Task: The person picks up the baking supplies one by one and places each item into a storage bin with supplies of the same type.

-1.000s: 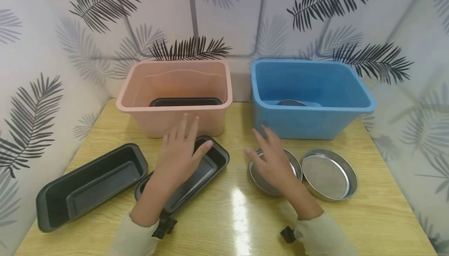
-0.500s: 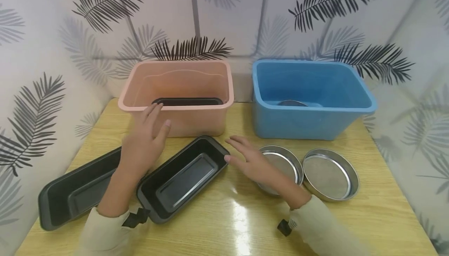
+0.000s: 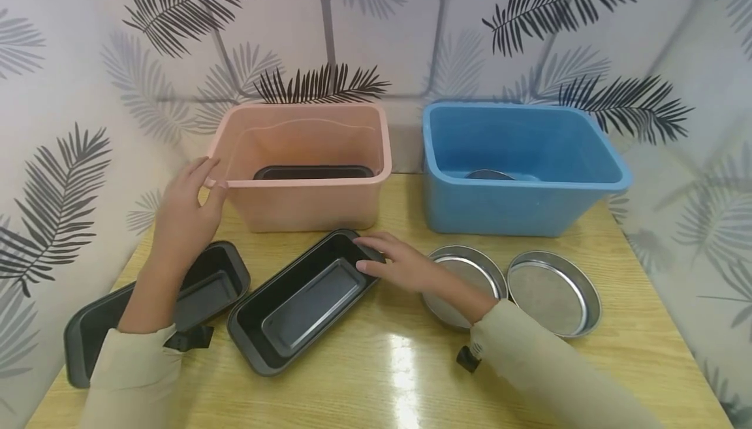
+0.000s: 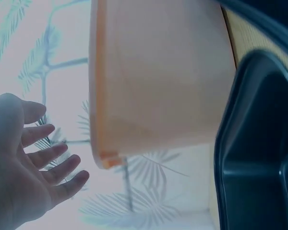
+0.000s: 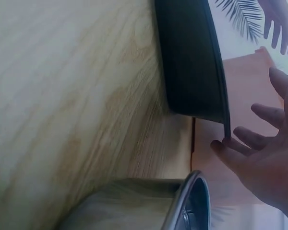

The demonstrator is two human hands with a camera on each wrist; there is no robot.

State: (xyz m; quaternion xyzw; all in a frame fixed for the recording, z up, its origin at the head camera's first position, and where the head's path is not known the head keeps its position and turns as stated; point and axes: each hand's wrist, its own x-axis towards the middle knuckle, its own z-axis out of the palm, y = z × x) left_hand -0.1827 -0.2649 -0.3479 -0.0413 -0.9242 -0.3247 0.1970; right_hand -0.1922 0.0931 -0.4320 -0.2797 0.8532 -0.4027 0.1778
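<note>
In the head view my left hand (image 3: pixel 187 210) hangs with spread fingers beside the left front corner of the pink bin (image 3: pixel 305 204), above the left dark loaf pan (image 3: pixel 208 285). The left wrist view shows that hand (image 4: pixel 33 163) holding nothing, apart from the bin wall (image 4: pixel 163 76). My right hand (image 3: pixel 405 264) is over the right end of the other dark loaf pan (image 3: pixel 311 305), fingers extended. From the right wrist, the little finger of the hand (image 5: pixel 269 143) is at that pan's rim (image 5: pixel 221 81); whether it touches, I cannot tell.
Two round silver pans (image 3: pixel 464 279) (image 3: pixel 552 292) lie side by side on the wooden table (image 3: pixel 376 383). Behind them stands a blue bin (image 3: pixel 499 210) with a round metal piece (image 3: pixel 489 174) inside. Another dark pan (image 3: pixel 314 172) lies in the pink bin.
My left hand has moved left, from over the middle loaf pan to the pink bin's left corner. My right hand has moved left from above a round pan to the loaf pan's end.
</note>
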